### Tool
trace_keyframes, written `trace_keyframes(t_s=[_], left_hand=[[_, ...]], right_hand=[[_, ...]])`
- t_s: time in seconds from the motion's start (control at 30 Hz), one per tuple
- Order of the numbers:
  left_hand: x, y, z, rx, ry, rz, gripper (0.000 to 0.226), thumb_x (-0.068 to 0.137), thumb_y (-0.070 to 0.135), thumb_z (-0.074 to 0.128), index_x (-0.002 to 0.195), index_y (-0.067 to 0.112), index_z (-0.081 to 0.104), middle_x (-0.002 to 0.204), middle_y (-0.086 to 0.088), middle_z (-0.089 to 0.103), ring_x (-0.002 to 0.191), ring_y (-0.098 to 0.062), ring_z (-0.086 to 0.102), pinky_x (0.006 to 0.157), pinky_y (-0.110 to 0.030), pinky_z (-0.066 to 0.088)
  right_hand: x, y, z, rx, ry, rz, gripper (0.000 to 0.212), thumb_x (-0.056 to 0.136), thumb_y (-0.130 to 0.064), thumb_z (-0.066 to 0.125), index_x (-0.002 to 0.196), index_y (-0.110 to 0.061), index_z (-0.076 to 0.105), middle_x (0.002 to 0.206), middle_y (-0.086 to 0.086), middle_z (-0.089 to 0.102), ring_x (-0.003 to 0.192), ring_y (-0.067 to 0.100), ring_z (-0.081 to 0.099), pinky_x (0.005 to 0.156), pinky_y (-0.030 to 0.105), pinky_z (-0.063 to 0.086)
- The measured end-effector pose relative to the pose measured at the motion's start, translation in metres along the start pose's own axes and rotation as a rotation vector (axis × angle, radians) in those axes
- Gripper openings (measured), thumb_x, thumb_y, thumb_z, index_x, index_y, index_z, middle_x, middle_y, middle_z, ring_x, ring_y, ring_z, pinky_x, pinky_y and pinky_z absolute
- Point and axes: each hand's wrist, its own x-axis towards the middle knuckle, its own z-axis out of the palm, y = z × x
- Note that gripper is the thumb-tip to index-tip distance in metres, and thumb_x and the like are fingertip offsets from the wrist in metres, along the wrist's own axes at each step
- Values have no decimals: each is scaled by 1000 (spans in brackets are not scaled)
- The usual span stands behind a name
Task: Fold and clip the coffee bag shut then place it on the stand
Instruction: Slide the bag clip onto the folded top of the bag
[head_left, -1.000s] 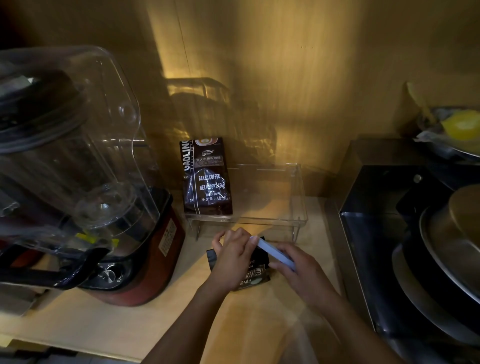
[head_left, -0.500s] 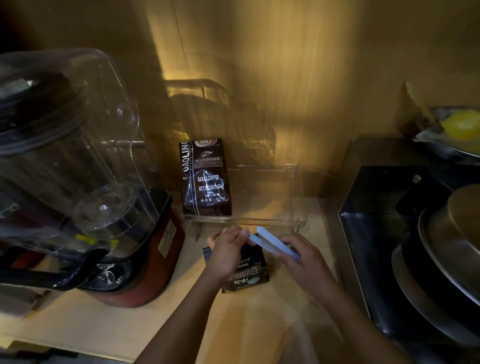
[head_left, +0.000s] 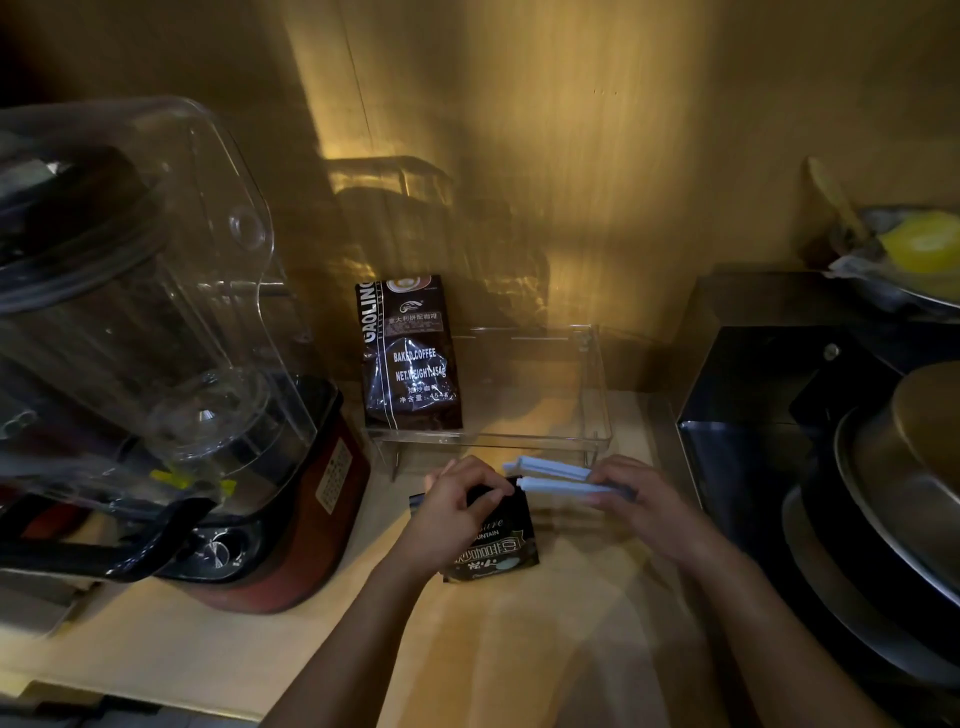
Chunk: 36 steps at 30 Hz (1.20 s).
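Note:
A small black coffee bag (head_left: 493, 545) lies on the wooden counter with its folded top pointing away from me. My left hand (head_left: 457, 512) pinches that folded top edge. My right hand (head_left: 647, 506) holds a pale blue bag clip (head_left: 558, 478) by its right end; the clip's two arms are spread apart, their free ends at the bag's top right corner. Just behind stands a clear acrylic stand (head_left: 592, 441) with a larger dark coffee bag (head_left: 410, 358) upright on its left side.
A blender with a clear cover and red base (head_left: 171, 395) fills the left. To the right are a dark metal box (head_left: 769, 395), stacked pans (head_left: 898, 499) and a bowl with something yellow (head_left: 919, 244). A wooden wall closes the back.
The small bag has slid nearer to me and lies flatter. The clip has swung from slanted to nearly level and its arms have spread apart, with my right hand moved further right.

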Motion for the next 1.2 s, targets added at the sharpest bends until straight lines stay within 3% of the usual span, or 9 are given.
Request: trace_keyframes(t_s=[0.07, 0.3, 0.43, 0.53, 0.6, 0.73, 0.9, 1.07, 1.2], left_hand=[[-2, -1, 0, -35, 11, -35, 36, 88, 7, 51, 77, 41, 55, 90, 10, 57, 100, -21, 48, 94, -46, 36], [-3, -2, 6, 3, 136, -62, 17, 85, 14, 58, 78, 30, 55, 86, 2, 61, 90, -21, 54, 79, -38, 43], [-2, 1, 11, 66, 179, -35, 16, 83, 13, 60, 73, 23, 55, 77, 14, 51, 86, -18, 47, 81, -35, 36], [-2, 4, 16, 155, 228, -19, 19, 85, 15, 59, 71, 26, 50, 76, 18, 48, 82, -1, 34, 79, -19, 18], [-2, 4, 20, 159, 228, -15, 17, 86, 14, 56, 74, 25, 51, 79, 16, 51, 84, 14, 32, 73, -20, 15], [-1, 5, 28, 160, 226, -7, 23, 86, 8, 53, 74, 28, 48, 83, 13, 54, 93, 25, 28, 80, -18, 13], [-2, 7, 36, 222, 245, -75, 25, 88, 3, 39, 77, 26, 42, 78, 12, 45, 83, 2, 33, 98, -27, 7], [0, 6, 37, 169, 238, -146, 22, 91, 8, 37, 79, 28, 39, 90, 1, 46, 103, -19, 31, 95, -31, 13], [-1, 8, 33, 179, 214, -141, 22, 90, 8, 39, 79, 27, 40, 91, 2, 48, 98, -14, 33, 101, -35, 15]], right_hand=[[0, 2, 3, -110, -3, -21, 6, 75, -10, 68, 79, -13, 66, 83, -5, 59, 85, 19, 58, 80, 36, 45], [2, -2, 8, -242, 4, -21, 16, 77, -17, 67, 92, -19, 67, 86, -17, 56, 88, 14, 58, 75, 24, 40], [-1, -5, 6, -253, -15, 49, 45, 79, -22, 64, 117, -38, 46, 88, -18, 52, 84, 9, 53, 73, 27, 42], [1, -7, 5, -264, 3, 72, 37, 78, -22, 65, 111, -32, 52, 95, -10, 58, 91, 16, 55, 79, 36, 48], [2, -10, 6, -279, 0, 57, 26, 78, -22, 65, 102, -27, 56, 98, -5, 62, 92, 19, 55, 81, 41, 48], [8, -17, 17, -322, -22, 25, 24, 79, -22, 64, 101, -26, 57, 96, -4, 62, 91, 17, 53, 78, 34, 45], [16, -22, 30, -235, 0, 36, 23, 79, -21, 63, 102, -24, 59, 89, -11, 57, 85, 12, 55, 75, 29, 45], [16, -12, 30, -48, 3, 144, 29, 76, -20, 68, 104, -22, 62, 88, -17, 55, 80, -4, 50, 69, 12, 38], [10, 3, 16, 98, 22, 187, 15, 74, -18, 70, 81, -29, 64, 90, -5, 60, 80, 6, 56, 65, 16, 45]])
